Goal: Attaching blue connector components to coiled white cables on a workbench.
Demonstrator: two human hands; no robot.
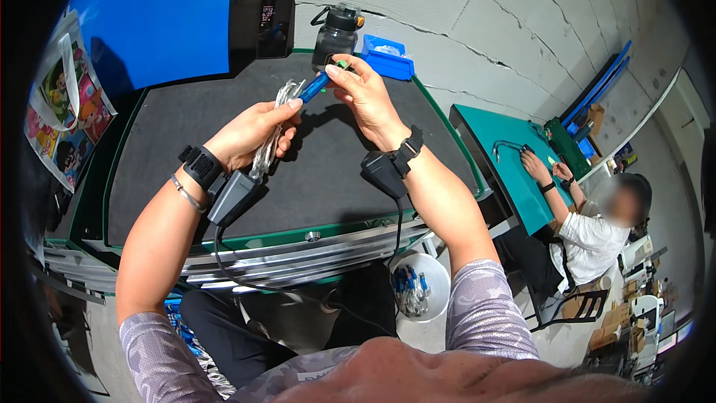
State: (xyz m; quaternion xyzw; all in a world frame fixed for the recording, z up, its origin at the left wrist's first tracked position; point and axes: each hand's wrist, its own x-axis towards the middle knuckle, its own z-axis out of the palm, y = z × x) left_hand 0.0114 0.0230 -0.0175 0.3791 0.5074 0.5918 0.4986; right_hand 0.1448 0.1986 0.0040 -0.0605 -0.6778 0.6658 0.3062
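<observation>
Above the dark work mat, my left hand point(250, 133) is closed round a bundle of clear, silvery cable point(266, 153). Its thumb presses near one end of a translucent blue cable connector point(314, 87). My right hand point(365, 101) pinches the connector's far end between thumb and fingers. A small bright green piece point(342, 64) shows at the right fingertips; its exact shape is partly hidden by the fingers. Both wrists wear black straps with black boxes point(235, 198) wired to them.
Behind my hands stand a dark bottle point(339, 33), a phone point(276, 26) and a blue tray point(388, 58). A white bucket point(421, 306) with blue-ended cables is below the table edge. At right, a person point(589, 242) handles a black cable at a green table point(500, 157).
</observation>
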